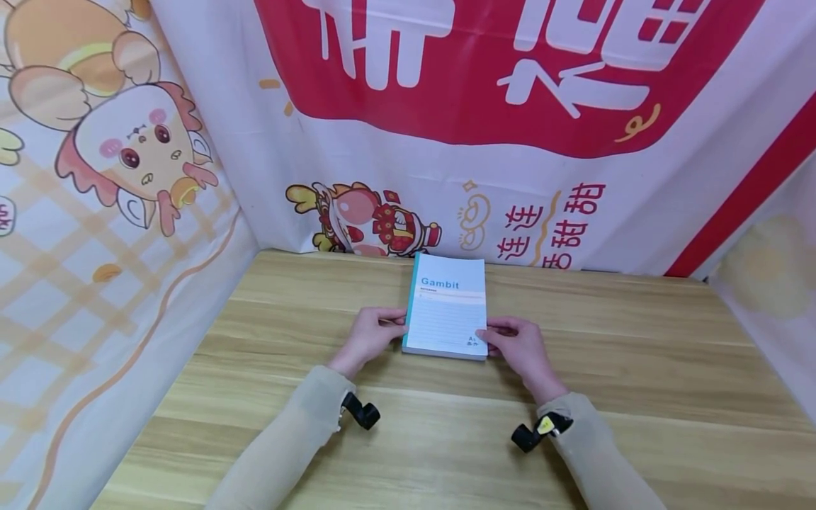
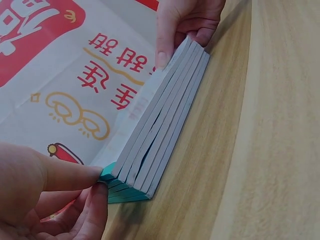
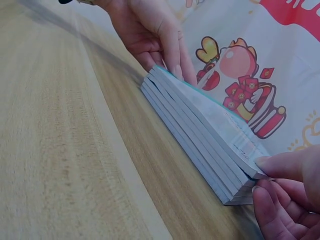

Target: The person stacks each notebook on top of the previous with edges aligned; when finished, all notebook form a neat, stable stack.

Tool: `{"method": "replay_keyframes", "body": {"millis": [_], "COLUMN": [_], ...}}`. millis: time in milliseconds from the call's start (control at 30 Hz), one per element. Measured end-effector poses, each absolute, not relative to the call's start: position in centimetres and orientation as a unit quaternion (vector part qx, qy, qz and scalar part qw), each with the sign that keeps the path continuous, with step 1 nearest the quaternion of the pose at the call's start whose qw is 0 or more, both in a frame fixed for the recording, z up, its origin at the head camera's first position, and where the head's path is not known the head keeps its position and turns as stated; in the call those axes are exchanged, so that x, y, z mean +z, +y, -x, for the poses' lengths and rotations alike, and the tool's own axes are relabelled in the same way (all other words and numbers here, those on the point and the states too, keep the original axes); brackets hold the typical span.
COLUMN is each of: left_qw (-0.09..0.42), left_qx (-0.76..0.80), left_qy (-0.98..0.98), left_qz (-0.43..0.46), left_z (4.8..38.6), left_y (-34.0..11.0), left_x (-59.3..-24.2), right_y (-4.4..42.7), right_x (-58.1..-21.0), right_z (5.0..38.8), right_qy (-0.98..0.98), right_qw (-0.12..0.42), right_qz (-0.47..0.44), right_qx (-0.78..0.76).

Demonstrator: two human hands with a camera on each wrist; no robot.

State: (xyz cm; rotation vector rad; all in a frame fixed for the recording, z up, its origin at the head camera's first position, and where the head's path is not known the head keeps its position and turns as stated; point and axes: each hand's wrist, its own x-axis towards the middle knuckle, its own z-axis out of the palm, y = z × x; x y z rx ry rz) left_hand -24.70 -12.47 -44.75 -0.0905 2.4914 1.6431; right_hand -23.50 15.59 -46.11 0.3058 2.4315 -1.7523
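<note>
A stack of several notebooks (image 1: pixel 446 312) lies against the back of the wooden table. The top one has a pale blue cover printed "Gambit" and a teal spine. At the spine side my left hand (image 1: pixel 372 329) holds the stack, its thumb and fingers at the teal edge (image 2: pixel 125 192). Across from it my right hand (image 1: pixel 519 343) grips the near right corner, thumb on the top cover and fingers against the side. Narrow gaps show between the page blocks (image 3: pixel 200 142) in the right wrist view. The undersides of the notebooks are hidden.
A white cloth with red print (image 1: pixel 510 85) hangs right behind the stack. Another printed cloth (image 1: pixel 127 283) borders the table on the left, and more cloth stands on the right. The wooden tabletop (image 1: pixel 440 439) extends in front of the notebooks.
</note>
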Motion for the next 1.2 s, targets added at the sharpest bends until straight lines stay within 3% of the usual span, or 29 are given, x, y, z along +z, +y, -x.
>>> {"method": "replay_keyframes", "body": {"millis": [1200], "left_qw": [0.064], "left_qx": [0.518], "left_qy": [0.852], "left_qz": [0.038], "left_z": [23.95], "left_y": [-12.52], "left_x": [-44.71], "right_y": [15.6], "right_x": [-46.49], "right_z": [23.52], "right_qy": [0.826], "right_qw": [0.059], "right_qz": [-0.061], "right_qx": [-0.557]}}
